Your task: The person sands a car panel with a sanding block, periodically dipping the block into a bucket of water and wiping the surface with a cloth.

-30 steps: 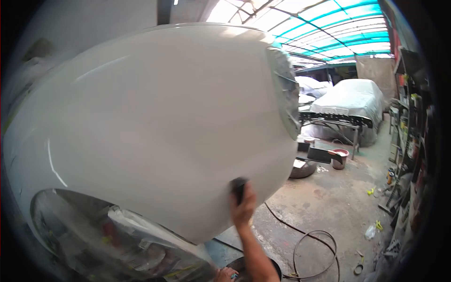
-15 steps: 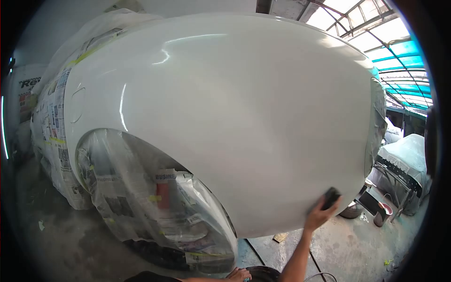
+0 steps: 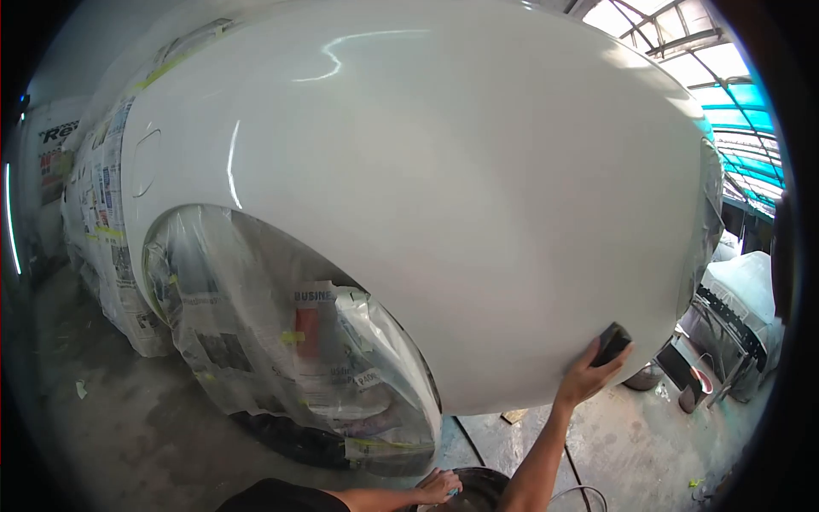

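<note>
A white car body panel (image 3: 512,213) with a glossy patch of reflections fills most of the view. My right hand (image 3: 589,375) grips a black sanding block (image 3: 612,343) and holds it against the lower right part of the panel. Low in the middle, my left hand (image 3: 439,485) is closed at the rim of a black bucket (image 3: 482,488). A small blue-green bit shows at its fingers; what it is cannot be made out.
Clear plastic film and newspaper (image 3: 316,333) cover the wheel arch, with a black tyre (image 3: 290,444) below. More masking paper (image 3: 107,196) wraps the car at left. A hose (image 3: 589,488) lies on the concrete floor. At right stands a plastic-covered part (image 3: 742,286) on a rack.
My viewpoint has shifted, so the panel appears higher and larger. Both hands stay in nearly the same places, the right one still with the sanding block on the panel.
</note>
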The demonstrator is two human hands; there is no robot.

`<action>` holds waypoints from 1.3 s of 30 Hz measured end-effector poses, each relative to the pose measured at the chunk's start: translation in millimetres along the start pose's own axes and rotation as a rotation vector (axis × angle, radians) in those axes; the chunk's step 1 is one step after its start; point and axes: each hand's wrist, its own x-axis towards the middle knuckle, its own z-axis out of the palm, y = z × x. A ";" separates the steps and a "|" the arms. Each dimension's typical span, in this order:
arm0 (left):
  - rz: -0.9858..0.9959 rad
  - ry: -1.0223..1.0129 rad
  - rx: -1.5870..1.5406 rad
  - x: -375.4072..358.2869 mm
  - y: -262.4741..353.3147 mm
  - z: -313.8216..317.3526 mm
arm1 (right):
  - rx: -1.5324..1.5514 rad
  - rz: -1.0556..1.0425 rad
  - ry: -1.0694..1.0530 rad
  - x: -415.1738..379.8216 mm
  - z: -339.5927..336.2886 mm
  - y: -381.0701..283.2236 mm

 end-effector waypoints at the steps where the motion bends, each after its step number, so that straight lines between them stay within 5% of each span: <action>1: 0.007 0.013 0.046 -3.2 13.1 -16.1 | -0.038 -0.001 0.014 -6.2 2.2 -0.8; 6: -0.075 0.032 0.202 0.2 22.8 -10.8 | -0.070 -0.298 -0.138 -145.7 -2.3 -5.6; 8: -0.001 0.060 0.172 -6.0 25.7 -20.8 | -0.079 -0.367 -0.090 -123.9 5.5 22.8; 13: 0.033 0.127 0.058 -2.5 21.2 -12.3 | -0.174 -0.005 0.008 -1.9 8.7 41.9; 15: 0.034 0.108 0.057 -2.7 22.6 -13.8 | -0.219 0.022 -0.001 -21.0 7.1 33.9; 17: 0.051 0.207 0.153 7.1 -6.8 29.3 | -0.103 -0.320 -0.004 -111.4 14.8 -1.0; 19: -0.070 0.346 0.207 1.4 5.0 31.1 | -0.054 -0.248 -0.234 -175.3 -3.4 -13.1; 22: -0.015 0.027 0.098 -4.2 31.7 -24.4 | -0.011 -0.409 -0.136 -114.8 -3.8 -12.2; 26: -0.006 0.225 -0.127 -4.3 15.1 -6.2 | 0.007 -0.001 -0.012 4.4 15.6 36.8; 28: -0.046 0.119 -0.029 -2.9 22.5 -19.7 | -0.259 -0.153 0.024 -30.8 17.6 32.2; 30: -0.053 0.075 0.248 -7.0 20.0 -12.1 | -0.193 -0.338 -0.070 -114.4 12.3 1.8; 32: -0.091 0.166 0.182 -6.1 28.3 -18.0 | -0.084 -0.238 -0.224 -161.8 0.3 -13.8; 36: -0.074 0.059 -0.020 -1.0 44.4 -54.8 | -0.114 -0.434 -0.105 -81.7 5.7 20.4; 38: -0.039 -0.043 0.058 -0.8 34.2 -48.3 | 0.016 0.042 -0.078 -14.8 4.0 13.1; 39: -0.041 -0.035 0.045 -0.2 35.0 -49.1 | -0.007 0.075 -0.059 -10.5 6.5 9.9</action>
